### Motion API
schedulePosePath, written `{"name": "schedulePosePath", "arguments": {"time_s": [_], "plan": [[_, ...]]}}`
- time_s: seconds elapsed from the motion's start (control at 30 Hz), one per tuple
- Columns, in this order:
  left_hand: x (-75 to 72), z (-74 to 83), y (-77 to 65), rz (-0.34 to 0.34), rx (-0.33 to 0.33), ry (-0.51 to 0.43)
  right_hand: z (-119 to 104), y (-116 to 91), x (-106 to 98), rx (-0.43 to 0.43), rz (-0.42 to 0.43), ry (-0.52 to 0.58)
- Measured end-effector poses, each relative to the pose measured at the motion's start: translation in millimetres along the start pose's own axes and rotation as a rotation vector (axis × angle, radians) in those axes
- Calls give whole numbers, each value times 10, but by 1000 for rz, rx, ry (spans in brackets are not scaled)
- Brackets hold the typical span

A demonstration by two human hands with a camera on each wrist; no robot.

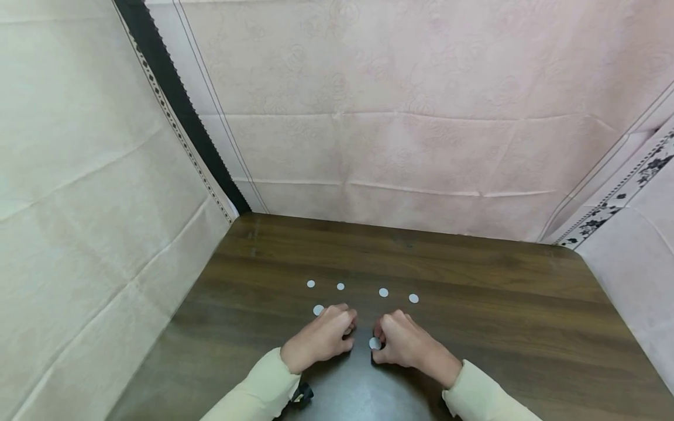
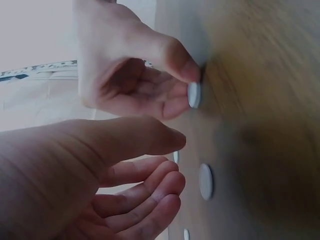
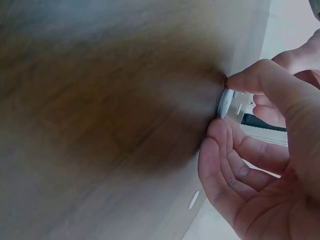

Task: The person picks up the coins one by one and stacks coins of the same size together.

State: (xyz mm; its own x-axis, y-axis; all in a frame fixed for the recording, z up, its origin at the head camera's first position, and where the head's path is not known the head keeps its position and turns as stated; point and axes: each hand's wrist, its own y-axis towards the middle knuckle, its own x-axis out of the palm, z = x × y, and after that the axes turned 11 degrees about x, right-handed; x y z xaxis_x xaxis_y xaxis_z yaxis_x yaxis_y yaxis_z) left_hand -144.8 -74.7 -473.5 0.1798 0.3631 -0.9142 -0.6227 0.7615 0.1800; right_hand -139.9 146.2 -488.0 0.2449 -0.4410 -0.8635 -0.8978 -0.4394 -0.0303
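My right hand (image 1: 405,342) pinches a small white disc (image 1: 374,343) by its edges, thumb on one side and fingers on the other, down at the tabletop. The right wrist view shows the same disc (image 3: 226,103) between thumb and fingertips. Across from it, my left hand (image 1: 322,339) hovers just above the wood with thumb and fingers apart and loosely bent, holding nothing. Another white disc (image 2: 206,181) lies on the table close to the left fingertips, not touching them in the left wrist view; from the head it is mostly hidden by that hand.
Beyond the hands, white discs (image 1: 340,286) lie in a loose row on the brown wooden table (image 1: 474,280). One more disc (image 1: 318,310) sits just past the left knuckles. Pale cloth (image 1: 400,117) hangs along the table's back and sides.
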Motion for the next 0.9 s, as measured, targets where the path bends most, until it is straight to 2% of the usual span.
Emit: {"name": "schedulePosePath", "arguments": {"time_s": [0.1, 0.43, 0.7, 0.9], "plan": [[-3, -50, -44, 4, 11, 4, -4, -5, -8, 0, -5, 3], [-19, -165, -119, -17, -25, 24, 7, -16, 0, 5, -5, 7], [-9, -227, -75, -57, -23, 59, 2, -15, -1, -6, 8, 2], [-27, -263, -23, -92, 4, 63, 7, -8, -5, 1, 2, -3]]}}
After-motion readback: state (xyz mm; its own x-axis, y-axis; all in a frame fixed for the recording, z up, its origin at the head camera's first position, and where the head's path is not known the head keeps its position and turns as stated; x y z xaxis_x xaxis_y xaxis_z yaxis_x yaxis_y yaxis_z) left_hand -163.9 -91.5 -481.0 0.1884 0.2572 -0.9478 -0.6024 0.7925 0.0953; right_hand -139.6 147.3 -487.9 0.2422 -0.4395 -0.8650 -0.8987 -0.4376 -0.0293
